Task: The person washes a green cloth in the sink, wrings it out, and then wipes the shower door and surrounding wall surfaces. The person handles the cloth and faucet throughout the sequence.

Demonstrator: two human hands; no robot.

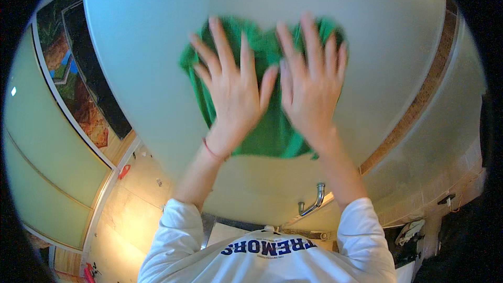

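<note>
Both palms hold a green cloth (271, 133) flat against a large pale frosted-glass panel (149, 47). My left hand (235, 94) lies on the cloth's left half with its fingers spread. On the right half, my right hand (312, 94) rests the same way, its thumb close to the left one. The fingertips are blurred. Near the upper edge the cloth bunches into folds, and its lower edge hangs below my wrists. A curved chrome handle (319, 200) sticks out from the panel below my right forearm.
A brown tiled strip (416, 98) borders the panel on the right. To the left stand a greenish sliding door panel (55, 133) and a dark picture-covered surface (78, 70). Small items lie on the light tiled floor (129, 200). A socket with a plug (448, 200) is low on the right.
</note>
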